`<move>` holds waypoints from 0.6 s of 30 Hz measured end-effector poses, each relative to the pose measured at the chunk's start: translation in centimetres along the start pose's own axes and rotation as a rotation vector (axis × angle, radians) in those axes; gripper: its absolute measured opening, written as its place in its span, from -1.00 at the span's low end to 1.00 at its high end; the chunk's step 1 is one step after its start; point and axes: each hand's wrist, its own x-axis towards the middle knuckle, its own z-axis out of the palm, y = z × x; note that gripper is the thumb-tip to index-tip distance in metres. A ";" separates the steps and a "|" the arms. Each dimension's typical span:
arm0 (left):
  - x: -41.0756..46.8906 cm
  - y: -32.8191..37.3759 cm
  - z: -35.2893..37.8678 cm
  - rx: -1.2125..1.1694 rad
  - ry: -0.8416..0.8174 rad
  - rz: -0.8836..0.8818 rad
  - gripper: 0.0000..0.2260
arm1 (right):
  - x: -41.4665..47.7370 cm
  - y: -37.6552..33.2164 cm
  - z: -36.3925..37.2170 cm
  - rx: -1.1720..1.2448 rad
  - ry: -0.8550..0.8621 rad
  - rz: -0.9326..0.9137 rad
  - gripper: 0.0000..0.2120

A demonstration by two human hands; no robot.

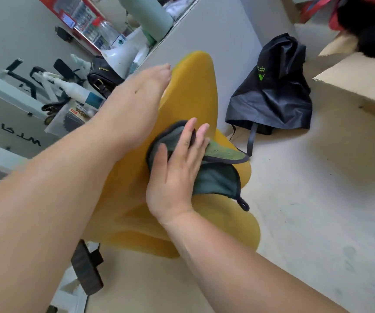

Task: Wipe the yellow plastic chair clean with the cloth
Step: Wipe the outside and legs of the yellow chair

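Two hands are on the yellow chair [193, 91] standing on the pale floor [306, 199]. The right hand [177, 172] presses a grey-green cloth [218, 179] flat on the chair's middle with straight fingers, and the left hand [141, 91] lies along the top edge, its grip impossible to judge. Right of the chair slumps a black bag [272, 98] printed with green characters, a cardboard box [358, 80] beyond; left, a white cabinet [5, 114] bears upside-down lettering I cannot read.

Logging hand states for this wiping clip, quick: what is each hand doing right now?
Left hand: open, fingers resting on the yellow chair.
Right hand: open, pressing the cloth flat against the chair.
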 end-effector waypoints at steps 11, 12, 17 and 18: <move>-13.7 -13.6 -3.8 0.302 -0.026 0.044 -0.50 | -5.6 8.3 -1.5 -0.410 -0.253 0.152 -0.30; -14.0 -14.4 -3.9 0.308 -0.022 0.077 -0.55 | -6.0 8.6 -1.8 -0.447 -0.279 0.148 -0.29; -13.6 -15.8 -3.7 0.337 0.059 0.227 -0.59 | -10.4 11.5 -3.4 -0.667 -0.392 0.095 -0.24; -13.4 -15.7 -3.5 0.330 0.064 0.241 -0.58 | -11.0 11.7 -3.3 -0.674 -0.383 0.098 -0.23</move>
